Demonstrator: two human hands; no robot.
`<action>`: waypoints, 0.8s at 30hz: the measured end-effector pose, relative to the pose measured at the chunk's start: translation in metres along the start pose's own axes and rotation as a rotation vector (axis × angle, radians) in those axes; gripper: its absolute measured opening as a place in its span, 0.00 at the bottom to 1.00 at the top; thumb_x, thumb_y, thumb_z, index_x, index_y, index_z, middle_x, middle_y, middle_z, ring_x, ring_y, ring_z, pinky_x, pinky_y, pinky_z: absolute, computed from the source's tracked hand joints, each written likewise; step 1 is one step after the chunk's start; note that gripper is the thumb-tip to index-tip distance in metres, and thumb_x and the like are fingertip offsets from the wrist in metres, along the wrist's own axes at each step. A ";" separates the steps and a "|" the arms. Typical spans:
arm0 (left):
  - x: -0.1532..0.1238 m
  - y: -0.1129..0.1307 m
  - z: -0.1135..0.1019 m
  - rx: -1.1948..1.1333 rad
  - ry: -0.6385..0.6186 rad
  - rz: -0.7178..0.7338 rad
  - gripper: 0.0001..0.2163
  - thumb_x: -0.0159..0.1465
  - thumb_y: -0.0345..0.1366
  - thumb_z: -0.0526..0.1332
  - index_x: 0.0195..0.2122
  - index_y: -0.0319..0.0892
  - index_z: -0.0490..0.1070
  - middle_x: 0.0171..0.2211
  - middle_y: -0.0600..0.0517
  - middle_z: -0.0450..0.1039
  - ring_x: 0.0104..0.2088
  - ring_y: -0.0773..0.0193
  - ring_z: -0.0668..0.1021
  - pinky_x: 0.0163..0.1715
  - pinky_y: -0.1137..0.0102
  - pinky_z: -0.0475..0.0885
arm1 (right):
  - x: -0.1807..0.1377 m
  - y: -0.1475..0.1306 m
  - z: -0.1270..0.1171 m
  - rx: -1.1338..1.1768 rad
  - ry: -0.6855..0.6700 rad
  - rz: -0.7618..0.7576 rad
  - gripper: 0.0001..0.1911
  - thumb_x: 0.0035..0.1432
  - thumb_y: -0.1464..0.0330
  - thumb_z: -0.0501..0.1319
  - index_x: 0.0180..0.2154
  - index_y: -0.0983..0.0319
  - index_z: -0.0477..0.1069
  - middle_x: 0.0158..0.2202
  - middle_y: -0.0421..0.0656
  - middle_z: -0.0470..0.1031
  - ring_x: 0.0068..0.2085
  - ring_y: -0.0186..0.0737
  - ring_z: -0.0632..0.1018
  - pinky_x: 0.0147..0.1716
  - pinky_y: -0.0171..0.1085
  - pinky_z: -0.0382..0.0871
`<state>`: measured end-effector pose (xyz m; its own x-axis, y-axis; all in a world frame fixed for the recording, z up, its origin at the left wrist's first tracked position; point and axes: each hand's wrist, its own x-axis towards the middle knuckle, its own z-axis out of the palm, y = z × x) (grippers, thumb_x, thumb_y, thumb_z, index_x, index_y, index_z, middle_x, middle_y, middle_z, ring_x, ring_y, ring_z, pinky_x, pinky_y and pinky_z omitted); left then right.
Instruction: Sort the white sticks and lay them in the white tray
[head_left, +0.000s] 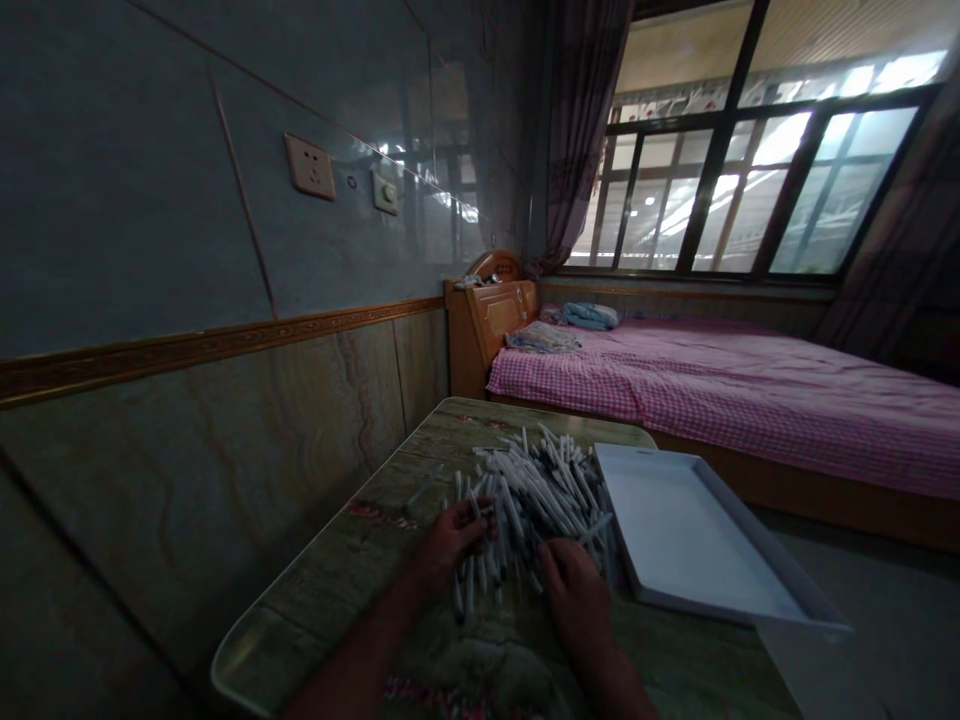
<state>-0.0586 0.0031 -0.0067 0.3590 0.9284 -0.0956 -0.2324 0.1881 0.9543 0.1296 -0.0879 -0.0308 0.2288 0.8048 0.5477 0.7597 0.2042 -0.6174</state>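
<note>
A heap of slim white pens (536, 490), some with dark tips, lies loose on the table. My left hand (452, 540) is at the heap's near left side, its fingers curled round what looks like a white pen; the fingertips are partly blurred. At the near edge of the heap is my right hand (576, 585), with its fingers bent inward and closed. Whatever those fingers may hold is hidden from view. A clear, thin pen-like piece (426, 487) lies apart, left of the heap.
A shallow white tray (679, 525) sits right of the heap, overhanging the right edge of the patterned table (315, 590). Beyond stands a bed (675, 385) with a pink checked sheet and a wooden headboard (499, 310). A tiled wall (187, 400) runs along the left.
</note>
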 end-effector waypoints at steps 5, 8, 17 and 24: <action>-0.003 0.000 0.003 -0.224 0.016 0.014 0.19 0.50 0.41 0.74 0.39 0.41 0.73 0.33 0.52 0.79 0.35 0.65 0.81 0.30 0.76 0.73 | -0.002 -0.010 -0.003 -0.070 -0.140 -0.145 0.26 0.72 0.56 0.44 0.31 0.60 0.73 0.30 0.42 0.76 0.35 0.40 0.75 0.38 0.36 0.60; -0.004 -0.001 0.006 -0.325 0.013 -0.015 0.15 0.52 0.38 0.73 0.37 0.42 0.71 0.35 0.52 0.80 0.38 0.62 0.82 0.32 0.74 0.76 | -0.003 -0.013 -0.004 -0.107 -0.181 -0.167 0.29 0.73 0.57 0.41 0.28 0.60 0.71 0.28 0.42 0.75 0.32 0.39 0.74 0.36 0.35 0.59; -0.002 -0.009 0.008 -0.034 -0.033 0.029 0.15 0.57 0.43 0.69 0.41 0.42 0.71 0.42 0.45 0.81 0.42 0.55 0.82 0.40 0.63 0.78 | -0.003 -0.004 0.004 0.016 -0.084 -0.050 0.30 0.69 0.50 0.45 0.27 0.60 0.73 0.27 0.43 0.76 0.31 0.38 0.76 0.32 0.34 0.63; 0.019 0.038 -0.051 1.212 0.683 0.364 0.17 0.67 0.37 0.54 0.56 0.43 0.71 0.61 0.41 0.68 0.64 0.49 0.64 0.64 0.52 0.56 | 0.001 -0.001 -0.001 0.137 0.019 0.110 0.29 0.63 0.45 0.51 0.27 0.60 0.75 0.28 0.45 0.78 0.30 0.41 0.77 0.31 0.35 0.67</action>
<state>-0.1069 0.0446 0.0134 -0.1280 0.8992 0.4185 0.8078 -0.1502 0.5699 0.1296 -0.0873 -0.0292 0.3188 0.8159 0.4823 0.6398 0.1902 -0.7447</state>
